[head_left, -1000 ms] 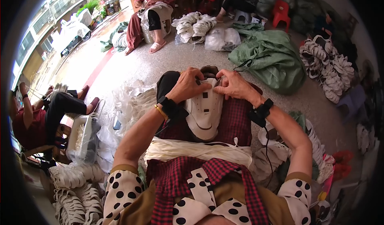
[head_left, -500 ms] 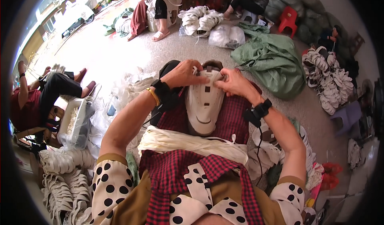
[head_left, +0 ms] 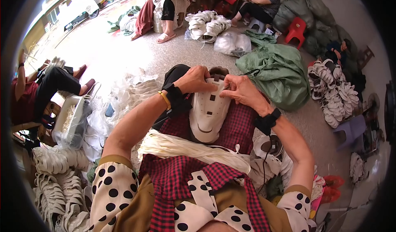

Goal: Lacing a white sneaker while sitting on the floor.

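A white shoe upper (head_left: 209,116) with a brown opening at its far end lies lengthwise on my lap, over a red-and-black checked apron (head_left: 237,126). My left hand (head_left: 193,80) is closed on the far left edge of the upper, thumb toward the tongue. From the right, my right hand (head_left: 245,92) reaches over the upper, thumb and forefinger pinched together near its middle; whatever they hold is too small to make out. Across my lap, nearer to me, lies a bundle of cream-coloured laces (head_left: 192,150).
Piles of white shoe uppers (head_left: 62,190) lie at the left, with more uppers (head_left: 334,93) at the right. A green sack (head_left: 274,73) rests ahead on the right. A plastic bin (head_left: 68,122) stands at left beside a seated person (head_left: 53,85). Other people sit farther off.
My right hand has moved left, from the upper's right edge to over its middle. The left hand stays at the far left edge. The whole view has shifted slightly.
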A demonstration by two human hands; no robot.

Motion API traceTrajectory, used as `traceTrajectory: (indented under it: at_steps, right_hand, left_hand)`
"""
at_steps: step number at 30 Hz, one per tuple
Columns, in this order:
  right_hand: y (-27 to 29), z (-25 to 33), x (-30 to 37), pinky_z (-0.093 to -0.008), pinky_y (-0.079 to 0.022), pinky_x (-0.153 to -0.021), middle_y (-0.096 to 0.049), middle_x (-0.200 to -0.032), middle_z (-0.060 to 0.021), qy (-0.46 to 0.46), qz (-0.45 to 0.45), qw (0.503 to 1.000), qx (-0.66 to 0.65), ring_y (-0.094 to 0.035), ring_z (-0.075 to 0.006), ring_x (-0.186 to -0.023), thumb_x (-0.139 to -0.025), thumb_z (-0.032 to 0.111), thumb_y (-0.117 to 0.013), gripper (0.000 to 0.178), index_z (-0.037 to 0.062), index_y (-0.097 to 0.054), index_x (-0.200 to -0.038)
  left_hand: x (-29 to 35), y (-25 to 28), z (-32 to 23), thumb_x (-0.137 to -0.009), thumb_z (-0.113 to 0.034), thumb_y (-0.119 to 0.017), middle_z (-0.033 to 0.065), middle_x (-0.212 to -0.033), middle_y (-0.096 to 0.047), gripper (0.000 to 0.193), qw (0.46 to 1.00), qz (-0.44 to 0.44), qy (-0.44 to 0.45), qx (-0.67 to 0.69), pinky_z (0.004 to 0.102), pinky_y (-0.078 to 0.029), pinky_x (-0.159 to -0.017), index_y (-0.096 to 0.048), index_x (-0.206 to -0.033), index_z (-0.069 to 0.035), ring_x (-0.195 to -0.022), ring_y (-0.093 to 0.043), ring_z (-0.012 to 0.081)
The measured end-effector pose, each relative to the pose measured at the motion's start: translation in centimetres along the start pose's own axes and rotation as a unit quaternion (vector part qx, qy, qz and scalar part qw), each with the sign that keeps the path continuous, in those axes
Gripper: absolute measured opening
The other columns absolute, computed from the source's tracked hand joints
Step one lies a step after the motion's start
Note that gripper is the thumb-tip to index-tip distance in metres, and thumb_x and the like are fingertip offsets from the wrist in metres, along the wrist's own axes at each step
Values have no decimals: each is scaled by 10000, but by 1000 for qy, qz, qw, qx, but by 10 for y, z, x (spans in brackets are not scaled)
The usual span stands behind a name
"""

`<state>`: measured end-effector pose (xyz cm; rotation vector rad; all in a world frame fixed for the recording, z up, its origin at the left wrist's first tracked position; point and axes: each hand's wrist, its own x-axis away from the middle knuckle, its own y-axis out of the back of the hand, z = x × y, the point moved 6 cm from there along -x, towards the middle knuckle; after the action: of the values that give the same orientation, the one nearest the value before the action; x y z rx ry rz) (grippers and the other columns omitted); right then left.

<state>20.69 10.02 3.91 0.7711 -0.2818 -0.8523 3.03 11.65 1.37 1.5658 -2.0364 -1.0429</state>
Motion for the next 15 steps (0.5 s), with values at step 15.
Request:
traceTrajectory:
  at_steps: [15]
  right_hand:
    - [-7,-24,30,-317,-514,-586,-668,-774,-86,-50,-117,979,-158,-662,-138,-641,-896,225,-713,257,54,-568,-1023]
  left_hand:
    - [27,13,-9,-747,-396,-823,169,-760,-669,534,995,-94,-29,5,381,-529,-681,-614,-1006,21,-758,-688,286]
